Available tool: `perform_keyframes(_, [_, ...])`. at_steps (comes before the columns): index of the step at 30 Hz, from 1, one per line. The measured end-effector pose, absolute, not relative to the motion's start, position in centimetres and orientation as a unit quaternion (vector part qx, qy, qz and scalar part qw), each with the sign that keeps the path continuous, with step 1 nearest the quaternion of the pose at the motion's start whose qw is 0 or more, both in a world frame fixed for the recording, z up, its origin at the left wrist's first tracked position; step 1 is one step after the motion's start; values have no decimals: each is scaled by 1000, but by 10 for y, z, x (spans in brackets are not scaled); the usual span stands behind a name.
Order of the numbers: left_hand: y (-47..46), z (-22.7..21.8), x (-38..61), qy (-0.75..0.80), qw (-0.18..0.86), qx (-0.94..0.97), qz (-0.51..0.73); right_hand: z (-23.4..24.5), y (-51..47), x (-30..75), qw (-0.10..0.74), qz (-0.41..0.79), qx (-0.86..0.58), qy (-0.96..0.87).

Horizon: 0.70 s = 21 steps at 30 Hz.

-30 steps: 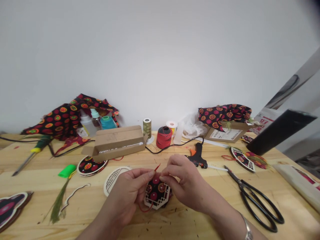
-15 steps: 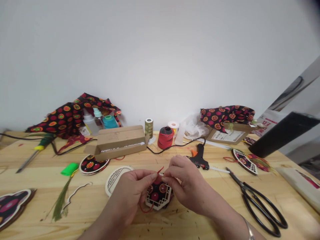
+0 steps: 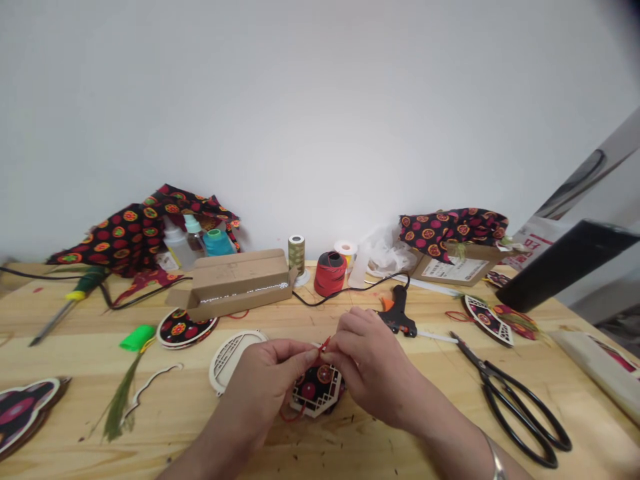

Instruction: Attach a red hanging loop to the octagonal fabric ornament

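Both hands meet at the front middle of the table. My left hand pinches a thin red cord between thumb and forefinger. My right hand is closed on the same cord, its fingertips nearly touching the left ones. Just below them lies an octagonal ornament with a pale wooden lattice frame over black fabric with red and orange round patterns. A red cord loop comes out at its lower left. Its top edge is partly hidden by my fingers. A round pale wooden lattice piece rests beside my left hand.
Black-handled scissors and a glue gun lie to the right. Behind stand a red cord spool and an open cardboard box. A green tassel and a screwdriver are on the left.
My fingertips have come slightly closer together on the red cord, and its free end now stands up less to the right. The ornament stays in place beneath.
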<state>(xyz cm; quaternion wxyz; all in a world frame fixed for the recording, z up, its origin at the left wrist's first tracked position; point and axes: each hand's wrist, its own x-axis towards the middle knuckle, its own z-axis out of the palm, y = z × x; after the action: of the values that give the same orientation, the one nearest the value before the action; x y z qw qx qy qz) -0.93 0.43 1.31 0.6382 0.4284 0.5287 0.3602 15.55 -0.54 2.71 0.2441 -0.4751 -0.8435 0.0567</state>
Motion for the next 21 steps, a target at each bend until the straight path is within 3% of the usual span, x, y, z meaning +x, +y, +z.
perform_keyframes(8, [3, 20, -9, 553, 568, 511, 332, 23, -7, 155, 250, 69, -479, -839])
perform_keyframes(21, [3, 21, -10, 553, 560, 525, 323, 30, -6, 166, 274, 160, -455, -832])
